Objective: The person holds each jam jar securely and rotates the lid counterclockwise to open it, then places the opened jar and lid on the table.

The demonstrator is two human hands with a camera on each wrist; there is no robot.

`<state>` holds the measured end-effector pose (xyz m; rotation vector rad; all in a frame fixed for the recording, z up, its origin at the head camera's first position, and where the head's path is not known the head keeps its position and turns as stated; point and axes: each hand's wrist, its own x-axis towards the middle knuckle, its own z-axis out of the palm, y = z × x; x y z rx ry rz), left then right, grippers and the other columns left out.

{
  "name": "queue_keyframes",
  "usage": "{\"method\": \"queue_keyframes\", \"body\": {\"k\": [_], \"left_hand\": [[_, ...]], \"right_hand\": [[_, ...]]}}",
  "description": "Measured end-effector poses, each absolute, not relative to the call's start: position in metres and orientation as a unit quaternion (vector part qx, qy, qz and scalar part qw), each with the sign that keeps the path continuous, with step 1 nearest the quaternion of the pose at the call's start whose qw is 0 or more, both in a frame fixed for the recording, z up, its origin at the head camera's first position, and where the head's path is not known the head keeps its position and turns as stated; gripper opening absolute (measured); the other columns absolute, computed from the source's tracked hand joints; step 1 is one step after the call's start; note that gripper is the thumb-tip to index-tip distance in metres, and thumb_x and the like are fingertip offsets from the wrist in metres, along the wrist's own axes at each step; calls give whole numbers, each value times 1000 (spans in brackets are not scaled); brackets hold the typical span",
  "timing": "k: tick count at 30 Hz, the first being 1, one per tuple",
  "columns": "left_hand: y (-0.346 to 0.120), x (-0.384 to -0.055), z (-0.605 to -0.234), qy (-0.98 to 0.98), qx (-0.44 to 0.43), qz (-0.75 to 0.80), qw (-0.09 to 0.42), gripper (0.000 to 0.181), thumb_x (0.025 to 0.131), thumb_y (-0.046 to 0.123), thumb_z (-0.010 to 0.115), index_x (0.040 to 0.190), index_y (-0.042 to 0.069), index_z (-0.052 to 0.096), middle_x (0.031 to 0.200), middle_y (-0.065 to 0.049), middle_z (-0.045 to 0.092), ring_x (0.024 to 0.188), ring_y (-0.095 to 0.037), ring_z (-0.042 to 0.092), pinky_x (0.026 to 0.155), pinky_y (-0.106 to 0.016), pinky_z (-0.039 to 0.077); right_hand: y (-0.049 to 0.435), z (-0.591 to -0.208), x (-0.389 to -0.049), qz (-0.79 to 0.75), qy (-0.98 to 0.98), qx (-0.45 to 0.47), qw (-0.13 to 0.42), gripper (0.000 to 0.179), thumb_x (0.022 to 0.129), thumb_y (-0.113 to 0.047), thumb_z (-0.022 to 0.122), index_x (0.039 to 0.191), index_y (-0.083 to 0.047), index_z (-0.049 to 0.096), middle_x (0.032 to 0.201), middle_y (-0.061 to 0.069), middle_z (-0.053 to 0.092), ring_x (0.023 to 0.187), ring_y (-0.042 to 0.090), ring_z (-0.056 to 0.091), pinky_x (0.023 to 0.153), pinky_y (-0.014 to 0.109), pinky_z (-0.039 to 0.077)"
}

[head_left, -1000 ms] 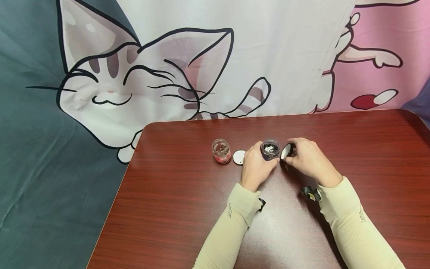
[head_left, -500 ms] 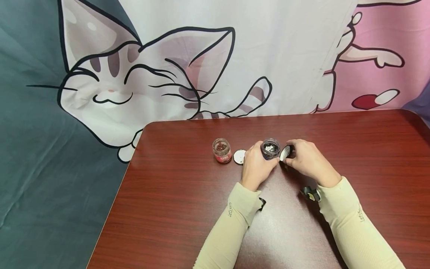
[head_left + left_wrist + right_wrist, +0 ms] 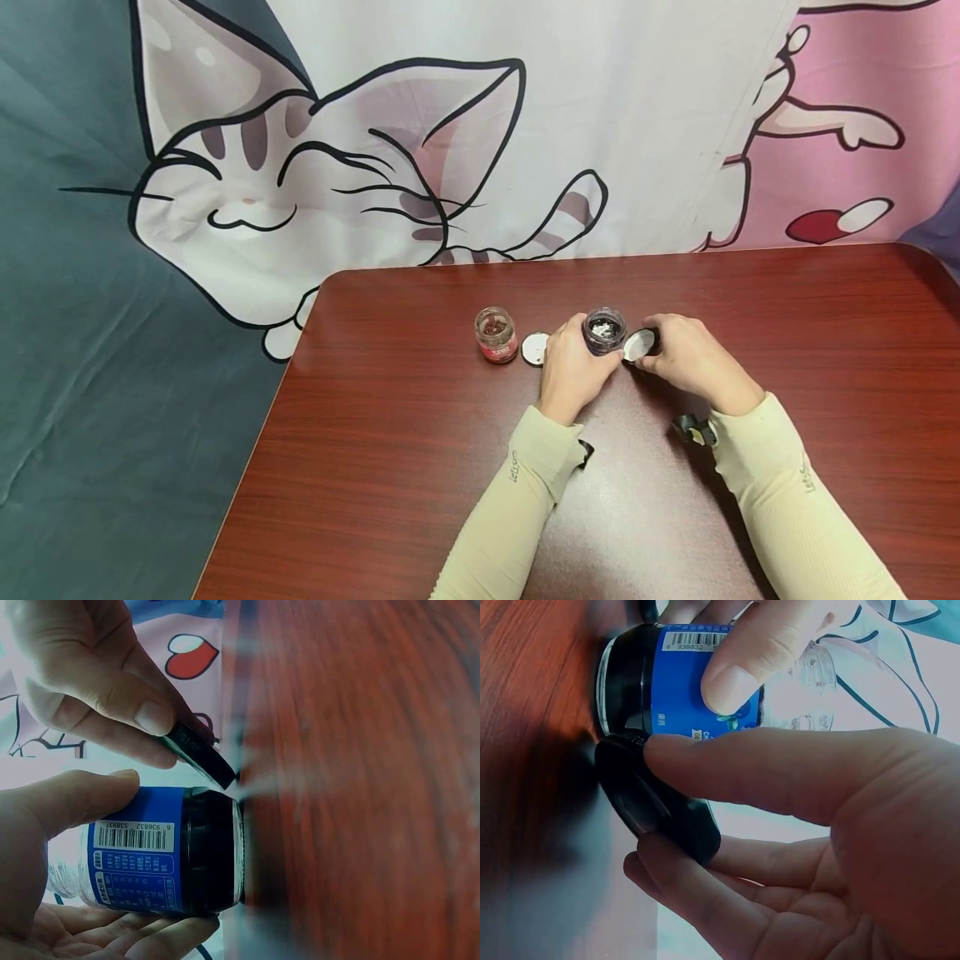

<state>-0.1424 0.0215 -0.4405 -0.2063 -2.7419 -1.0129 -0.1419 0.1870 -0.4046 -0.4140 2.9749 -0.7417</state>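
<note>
My left hand [image 3: 573, 371] grips an uncapped glass jar [image 3: 604, 327] with dark contents, thumb on one side and fingers round the other. In the left wrist view the jar's blue label [image 3: 142, 859] with a barcode shows, and its base is down at the table. Right beside it, my right hand [image 3: 696, 362] pinches a round lid [image 3: 640, 344], black outside and white inside. That lid tilts, white inside facing up and left, its lower edge close over the table. In the right wrist view thumb and fingers hold the black lid [image 3: 656, 799] by its rim.
A second uncapped glass jar [image 3: 496, 337] with a red label stands to the left. Another lid [image 3: 533, 349] lies white side up between that jar and my left hand, which partly covers it. The red-brown table [image 3: 375, 433] meets a cartoon-print curtain [image 3: 660, 125] behind.
The lid in my right hand has tipped flatter, so more of its white inside shows. My left hand and the jar in it have stayed put.
</note>
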Motion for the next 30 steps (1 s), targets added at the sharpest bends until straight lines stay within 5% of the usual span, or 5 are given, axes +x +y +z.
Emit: {"method": "queue_keyframes", "body": {"k": [30], "left_hand": [[22, -142, -440, -928, -67, -350, 107, 45, 65, 34, 78, 101, 14, 60, 91, 2, 63, 87, -16, 62, 77, -29, 47]], "right_hand": [[191, -417, -141, -199, 965, -166, 38, 51, 70, -10, 77, 108, 15, 54, 99, 28, 58, 92, 39, 55, 79, 50, 43]]}}
